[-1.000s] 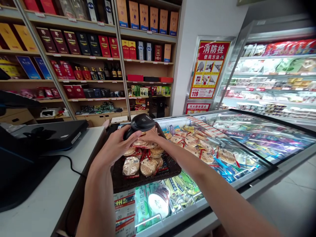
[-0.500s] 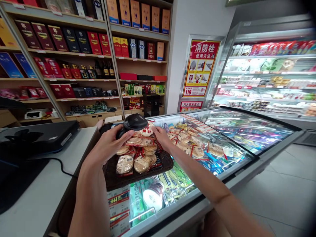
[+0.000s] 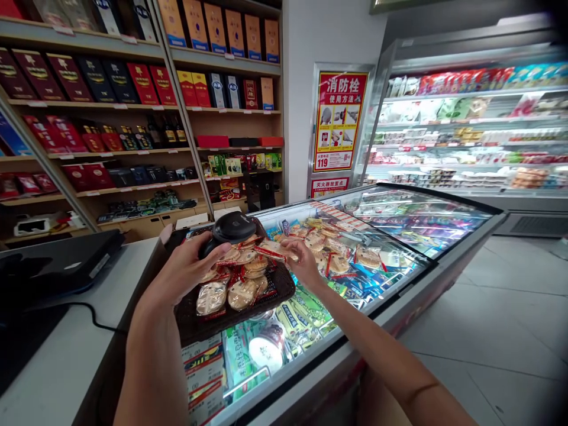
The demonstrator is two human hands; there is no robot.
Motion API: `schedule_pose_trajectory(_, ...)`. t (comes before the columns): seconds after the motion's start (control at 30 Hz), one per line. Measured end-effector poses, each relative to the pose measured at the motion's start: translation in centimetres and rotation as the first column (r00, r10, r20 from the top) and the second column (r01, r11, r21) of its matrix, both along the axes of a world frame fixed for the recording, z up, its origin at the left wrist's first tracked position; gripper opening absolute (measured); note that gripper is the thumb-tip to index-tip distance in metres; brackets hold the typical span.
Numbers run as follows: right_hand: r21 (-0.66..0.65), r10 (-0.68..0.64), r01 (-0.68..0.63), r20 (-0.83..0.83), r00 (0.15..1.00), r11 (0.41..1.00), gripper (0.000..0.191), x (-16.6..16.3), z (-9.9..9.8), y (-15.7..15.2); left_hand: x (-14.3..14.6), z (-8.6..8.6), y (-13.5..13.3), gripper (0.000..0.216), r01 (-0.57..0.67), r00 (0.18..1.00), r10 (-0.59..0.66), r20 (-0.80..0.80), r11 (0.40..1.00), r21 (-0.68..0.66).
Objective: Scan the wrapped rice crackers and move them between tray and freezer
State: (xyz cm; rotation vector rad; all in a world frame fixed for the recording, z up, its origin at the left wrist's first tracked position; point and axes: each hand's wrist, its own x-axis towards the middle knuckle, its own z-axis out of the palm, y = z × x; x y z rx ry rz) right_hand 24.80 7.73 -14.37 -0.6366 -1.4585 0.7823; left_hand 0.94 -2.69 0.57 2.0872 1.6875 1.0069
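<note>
My left hand [image 3: 189, 263] is closed round the handle of a black barcode scanner [image 3: 234, 226], its head over the back of a dark woven basket [image 3: 208, 327]. In my right hand [image 3: 302, 263] a packaged round biscuit [image 3: 271, 249], in clear wrap with a red edge, is pinched between thumb and fingers above the basket's right side. Several more wrapped biscuits [image 3: 242, 294] are heaped in the basket. Another pile of such packs [image 3: 339, 263] lies to the right on the freezer's glass top.
A chest freezer [image 3: 390, 296] with packs inside runs to the right. On the left is a white counter [image 3: 66, 367] with a black device [image 3: 66, 260] and a cable. Behind stand shelves of boxes [image 3: 142, 83] and a lit cooler [image 3: 470, 130].
My right hand has moved away from the scanner, bringing the biscuit pack out from beside its head and tilting it. The camera view has turned to the right.
</note>
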Motion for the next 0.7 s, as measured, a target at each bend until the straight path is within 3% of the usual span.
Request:
schedule_pose_trajectory(0.1, 0.249, -0.227, 0.198, 0.095, 0.969, 0.948, 0.002, 0.9, -0.2, -0.4, 0.3, 0.0, -0.1, 0.044, 0.052, 0.999, -0.052, -0.001, 0.999, -0.007)
schedule_pose_trajectory(0.23, 0.49, -0.395, 0.309, 0.08, 0.915, 0.815, 0.011, 1.5, -0.5, -0.8, 0.8, 0.5, -0.5, 0.044, 0.079, 0.996, -0.081, -0.048, 0.996, -0.031)
schedule_pose_trajectory(0.4, 0.532, -0.471, 0.369, 0.064, 0.88, 0.762, 0.013, 1.5, -1.2, -0.5, 1.0, 0.7, -0.7, 0.049, 0.07, 0.983, -0.075, -0.165, 0.997, -0.034)
schedule_pose_trajectory(0.53, 0.565, -0.509, 0.393, 0.056, 0.859, 0.726, 0.013, 1.5, -1.6, -0.4, 1.0, 0.5, -0.5, 0.05, 0.084, 0.98, -0.1, -0.172, 0.992, -0.098)
schedule_pose_trajectory(0.7, 0.642, -0.548, 0.393, 0.05, 0.835, 0.659, 0.017, 1.3, -1.7, -0.6, 1.4, 0.5, -0.5, 0.05, 0.093, 0.975, -0.102, -0.196, 0.994, -0.059)
